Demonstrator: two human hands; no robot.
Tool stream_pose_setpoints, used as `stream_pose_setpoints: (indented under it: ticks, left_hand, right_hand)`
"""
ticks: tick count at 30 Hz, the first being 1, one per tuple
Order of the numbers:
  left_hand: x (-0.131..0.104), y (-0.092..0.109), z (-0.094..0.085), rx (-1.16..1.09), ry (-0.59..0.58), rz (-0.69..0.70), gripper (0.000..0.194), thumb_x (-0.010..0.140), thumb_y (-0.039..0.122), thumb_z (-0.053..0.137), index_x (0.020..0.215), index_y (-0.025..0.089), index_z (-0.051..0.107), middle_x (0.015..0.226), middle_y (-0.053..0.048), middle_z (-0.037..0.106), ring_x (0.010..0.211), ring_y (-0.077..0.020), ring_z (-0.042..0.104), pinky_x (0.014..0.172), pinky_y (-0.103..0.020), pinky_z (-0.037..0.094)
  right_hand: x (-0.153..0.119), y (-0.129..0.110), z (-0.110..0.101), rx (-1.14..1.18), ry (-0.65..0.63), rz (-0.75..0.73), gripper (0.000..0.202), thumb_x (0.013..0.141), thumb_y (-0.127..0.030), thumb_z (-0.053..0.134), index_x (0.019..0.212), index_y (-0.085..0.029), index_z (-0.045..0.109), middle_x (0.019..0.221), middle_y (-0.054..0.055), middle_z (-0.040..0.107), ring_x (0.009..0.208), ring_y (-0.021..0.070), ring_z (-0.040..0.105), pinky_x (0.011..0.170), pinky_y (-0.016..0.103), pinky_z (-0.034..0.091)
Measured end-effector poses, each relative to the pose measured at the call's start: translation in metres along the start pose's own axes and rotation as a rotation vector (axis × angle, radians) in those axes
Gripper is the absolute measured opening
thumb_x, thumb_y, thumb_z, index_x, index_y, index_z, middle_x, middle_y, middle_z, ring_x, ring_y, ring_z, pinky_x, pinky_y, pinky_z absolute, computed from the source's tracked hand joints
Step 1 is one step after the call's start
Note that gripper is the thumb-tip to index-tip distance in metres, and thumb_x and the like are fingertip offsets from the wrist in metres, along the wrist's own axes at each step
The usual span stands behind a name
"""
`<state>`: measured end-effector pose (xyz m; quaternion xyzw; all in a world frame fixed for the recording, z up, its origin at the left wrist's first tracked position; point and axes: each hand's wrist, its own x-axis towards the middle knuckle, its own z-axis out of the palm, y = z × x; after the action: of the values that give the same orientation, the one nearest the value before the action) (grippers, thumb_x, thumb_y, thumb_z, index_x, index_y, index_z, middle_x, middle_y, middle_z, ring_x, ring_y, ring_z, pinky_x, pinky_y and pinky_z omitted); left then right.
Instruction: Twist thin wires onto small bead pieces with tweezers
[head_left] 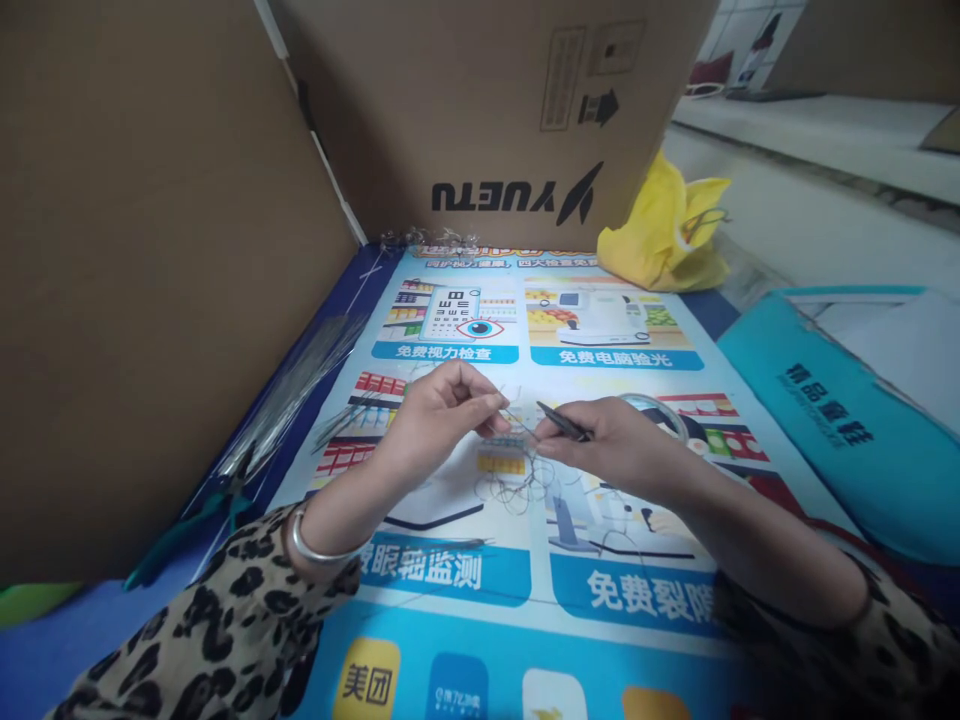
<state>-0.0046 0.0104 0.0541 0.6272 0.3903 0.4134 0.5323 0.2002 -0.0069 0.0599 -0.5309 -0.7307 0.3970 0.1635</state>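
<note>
My left hand (454, 405) is closed, with thumb and fingertips pinching a thin wire (517, 418). The wire runs across to the fingertips of my right hand (611, 440), which is also closed. A short, dark, pointed tool (564, 421) lies in that hand, its tip aimed up and left; its exact kind does not show. Below the fingers hangs or lies a loose tangle of thin wire (514, 490) over the printed poster (480, 620). I cannot tell whether the tangle joins the held wire. Behind my right hand is a clear round rim (660, 405), partly hidden.
Teal-handled scissors (225, 500) and a bundle of thin straight wires (292, 395) lie at left. Cardboard panels (480, 120) stand at the back and left. A yellow bag (660, 235) sits at back right, near a turquoise box (840, 410). Small wire pieces (442, 238) lie at the far edge.
</note>
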Motion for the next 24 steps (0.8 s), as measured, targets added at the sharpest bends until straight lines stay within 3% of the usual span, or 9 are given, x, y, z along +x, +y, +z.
stream_pose_setpoints:
  ticks: [6,9,13,19,24]
  left_hand:
    - [-0.003,0.008,-0.01,1.118,-0.047,0.455,0.01,0.082,0.013,0.051,0.077,0.016,0.06,0.086,-0.005,0.064,0.081,-0.0178,0.058,0.071,-0.032,0.043]
    - [-0.009,0.011,-0.004,1.466,-0.117,0.6,0.013,0.082,0.011,0.05,0.077,0.016,0.06,0.085,-0.005,0.063,0.08,-0.0211,0.055,0.067,-0.035,0.04]
    - [-0.013,0.01,0.003,1.564,-0.211,0.649,0.01,0.08,0.015,0.055,0.071,0.017,0.057,0.072,-0.004,0.059,0.075,-0.0226,0.053,0.063,-0.035,0.038]
    - [-0.013,0.004,0.003,1.52,-0.271,0.538,0.01,0.077,0.009,0.053,0.072,0.016,0.058,0.069,-0.005,0.057,0.068,-0.0201,0.052,0.058,-0.031,0.037]
    - [-0.026,0.02,-0.006,1.279,-0.542,0.429,0.015,0.076,0.008,0.049,0.073,0.018,0.06,0.064,-0.003,0.058,0.054,-0.0141,0.05,0.047,-0.026,0.028]
  right_hand:
    - [0.002,-0.004,-0.002,-0.424,0.106,-0.091,0.02,0.081,-0.034,0.052,0.076,-0.018,0.064,0.075,0.001,0.064,0.067,0.0131,0.054,0.058,0.024,0.034]
    - [0.002,-0.004,0.0,-0.499,0.101,-0.139,0.02,0.082,-0.032,0.051,0.076,-0.018,0.064,0.077,0.002,0.065,0.068,0.0136,0.056,0.059,0.023,0.035]
    - [0.001,-0.002,0.003,-0.516,0.087,-0.142,0.017,0.081,-0.029,0.052,0.077,-0.018,0.065,0.078,0.003,0.066,0.069,0.0141,0.058,0.06,0.023,0.035]
    - [0.002,0.0,0.0,-0.524,0.054,-0.121,0.019,0.081,-0.03,0.052,0.075,-0.018,0.065,0.077,0.004,0.066,0.07,0.0149,0.057,0.06,0.023,0.034]
    - [-0.008,-0.008,0.003,-0.412,-0.224,-0.238,0.017,0.08,-0.028,0.052,0.074,-0.018,0.064,0.074,0.002,0.066,0.067,0.0134,0.056,0.057,0.023,0.032]
